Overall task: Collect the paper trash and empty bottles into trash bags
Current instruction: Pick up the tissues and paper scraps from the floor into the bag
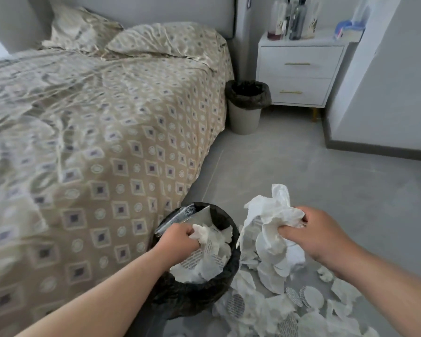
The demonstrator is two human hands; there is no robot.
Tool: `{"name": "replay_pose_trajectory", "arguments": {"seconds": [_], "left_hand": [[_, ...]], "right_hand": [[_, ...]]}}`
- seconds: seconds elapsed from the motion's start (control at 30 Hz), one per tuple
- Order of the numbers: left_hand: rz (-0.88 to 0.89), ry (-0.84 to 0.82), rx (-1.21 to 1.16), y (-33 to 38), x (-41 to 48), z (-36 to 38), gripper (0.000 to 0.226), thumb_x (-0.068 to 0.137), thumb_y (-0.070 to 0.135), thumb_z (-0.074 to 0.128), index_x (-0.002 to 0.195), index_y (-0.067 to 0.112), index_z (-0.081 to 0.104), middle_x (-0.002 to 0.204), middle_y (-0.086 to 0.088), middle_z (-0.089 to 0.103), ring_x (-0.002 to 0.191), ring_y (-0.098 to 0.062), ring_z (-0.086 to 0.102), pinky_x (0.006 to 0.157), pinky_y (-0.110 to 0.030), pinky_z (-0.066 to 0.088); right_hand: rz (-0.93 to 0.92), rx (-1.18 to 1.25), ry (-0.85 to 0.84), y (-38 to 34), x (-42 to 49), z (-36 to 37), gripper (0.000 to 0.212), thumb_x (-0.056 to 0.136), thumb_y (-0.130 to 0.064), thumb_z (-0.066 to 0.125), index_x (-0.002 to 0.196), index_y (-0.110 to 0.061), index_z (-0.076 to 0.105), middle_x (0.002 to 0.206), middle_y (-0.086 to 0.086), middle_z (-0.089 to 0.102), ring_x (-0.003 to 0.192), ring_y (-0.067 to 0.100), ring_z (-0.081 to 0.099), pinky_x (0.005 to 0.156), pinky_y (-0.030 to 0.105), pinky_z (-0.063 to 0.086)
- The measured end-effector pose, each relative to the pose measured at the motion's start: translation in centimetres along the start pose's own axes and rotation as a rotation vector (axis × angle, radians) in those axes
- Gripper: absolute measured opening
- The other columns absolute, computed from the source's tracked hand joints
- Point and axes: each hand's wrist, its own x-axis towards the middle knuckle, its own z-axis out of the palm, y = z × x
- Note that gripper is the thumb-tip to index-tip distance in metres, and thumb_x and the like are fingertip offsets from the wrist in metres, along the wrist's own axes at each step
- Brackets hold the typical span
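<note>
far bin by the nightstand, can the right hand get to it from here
Probably not. The right hand is clutching a wad of paper low by the near bin, and the far bin stands well across open floor; nothing blocks it.

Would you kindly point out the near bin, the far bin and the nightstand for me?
near bin (225, 271): head view, on the black-lined rim's right side.
far bin (244, 120): head view, on its pale front wall.
nightstand (299, 77): head view, between its two drawers.
</note>
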Motion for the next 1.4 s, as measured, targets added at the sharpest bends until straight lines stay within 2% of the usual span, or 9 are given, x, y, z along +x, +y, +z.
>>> {"name": "replay_pose_trajectory", "arguments": {"seconds": [0.3,0.37,0.43,0.5,0.67,0.9,1.2,1.3,1.4], "left_hand": [[-0.052,-0.028,-0.083,-0.9,2.9,1.3,0.017,0.088,0.019,0.052,0.072,0.016,0.050,0.067,0.000,0.050,0.057,-0.013,0.042,0.051,-0.026,0.030],[-0.089,-0.036,-0.079,-1.4,3.1,1.4,0.008,0.089,0.020,0.055,0.095,0.022,0.059,0.094,-0.001,0.060,0.068,-0.012,0.052,0.053,-0.022,0.038],[-0.111,-0.041,-0.024,-2.2,3.4,1.5,0.044,0.089,0.024,0.058,0.132,0.022,0.048,0.135,-0.003,0.049,0.104,-0.018,0.057,0.073,-0.021,0.042],[-0.091,-0.024,-0.009,-2.2,3.3,1.0,0.057,0.089,0.027,0.058,0.142,0.020,0.038,0.147,-0.004,0.038,0.123,-0.022,0.048,0.087,-0.024,0.041],[0.010,0.045,-0.036,1.5,2.3,-1.4,0.046,0.091,0.030,0.055,0.135,0.016,0.048,0.117,0.001,0.058,0.085,-0.011,0.058,0.067,-0.025,0.043],[0.150,0.322,-0.366,5.1,0.0,-8.3,0.014,0.092,0.033,0.050,0.090,0.026,0.062,0.075,0.007,0.061,0.068,-0.013,0.054,0.059,-0.028,0.040],[0.098,0.539,-0.654,3.8,0.1,-11.1,0.044,0.096,0.044,0.036,0.101,0.005,0.056,0.088,-0.001,0.055,0.092,-0.029,0.054,0.087,-0.048,0.045],[0.117,0.521,-0.730,3.4,0.5,-11.3,0.047,0.095,0.046,0.034,0.101,0.006,0.057,0.099,-0.007,0.060,0.093,-0.022,0.053,0.094,-0.049,0.044],[0.067,0.500,-0.783,2.8,1.3,-11.3,0.045,0.094,0.048,0.034,0.097,0.012,0.061,0.093,0.005,0.057,0.088,-0.013,0.051,0.096,-0.049,0.045]], "right_hand": [[0.043,0.042,-0.018,-0.5,1.8,1.0,0.008,0.077,-0.013,0.070,0.081,-0.007,0.068,0.083,0.013,0.070,0.063,0.014,0.054,0.058,0.028,0.040],[0.051,0.036,-0.027,-0.1,1.9,1.1,0.007,0.077,-0.013,0.070,0.081,-0.008,0.068,0.083,0.013,0.071,0.064,0.015,0.055,0.058,0.029,0.040],[0.061,0.028,-0.033,0.3,2.2,1.2,0.007,0.077,-0.013,0.070,0.081,-0.009,0.068,0.081,0.012,0.070,0.065,0.016,0.056,0.060,0.029,0.041],[0.070,0.019,-0.044,0.7,2.4,1.3,0.006,0.077,-0.013,0.070,0.080,-0.009,0.067,0.077,0.010,0.069,0.063,0.014,0.054,0.059,0.028,0.040],[0.052,0.031,-0.091,0.6,2.9,2.2,0.007,0.077,-0.016,0.070,0.074,-0.015,0.065,0.061,-0.006,0.060,0.056,0.006,0.051,0.056,0.024,0.039],[-0.023,0.037,-0.239,-1.4,5.4,8.3,0.015,0.078,-0.010,0.060,0.066,-0.008,0.052,0.062,-0.005,0.048,0.056,0.006,0.041,0.056,0.024,0.034],[-0.090,-0.164,-0.396,0.0,9.6,20.5,0.026,0.081,-0.018,0.056,0.062,-0.034,0.050,0.073,-0.009,0.058,0.066,0.007,0.055,0.052,0.015,0.036],[-0.030,-0.264,-0.457,1.9,9.9,22.4,0.010,0.078,-0.019,0.052,0.078,-0.026,0.059,0.091,0.004,0.062,0.089,0.023,0.059,0.066,0.025,0.045],[0.032,-0.394,-0.566,3.8,10.1,23.3,0.047,0.074,-0.030,0.052,0.120,-0.022,0.054,0.122,0.011,0.054,0.119,0.032,0.047,0.101,0.037,0.042]]}}
